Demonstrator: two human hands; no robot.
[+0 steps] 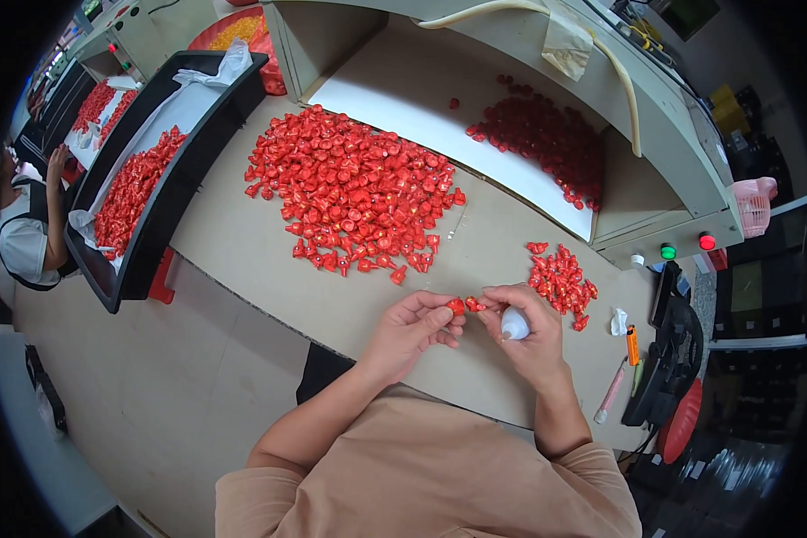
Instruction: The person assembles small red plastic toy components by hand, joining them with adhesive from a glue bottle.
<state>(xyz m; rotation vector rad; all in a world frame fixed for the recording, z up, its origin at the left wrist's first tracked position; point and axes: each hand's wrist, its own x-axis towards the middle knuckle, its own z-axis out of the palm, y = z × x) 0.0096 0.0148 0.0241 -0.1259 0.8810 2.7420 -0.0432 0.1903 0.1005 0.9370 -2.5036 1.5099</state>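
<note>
Tabletop (242,211) bore a red heap (354,188) by its far edge, a smaller pile (560,280) by its right. Near its front edge, the right hand (538,341) palmed a bottle (516,323), seemingly for readiness; the left hand (408,332) pinched a cap (456,306), the right a smaller piece (473,304).

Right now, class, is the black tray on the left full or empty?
The black tray is partly full: red pieces heap its nearer end; bare white lining shows toward the far end.
</note>
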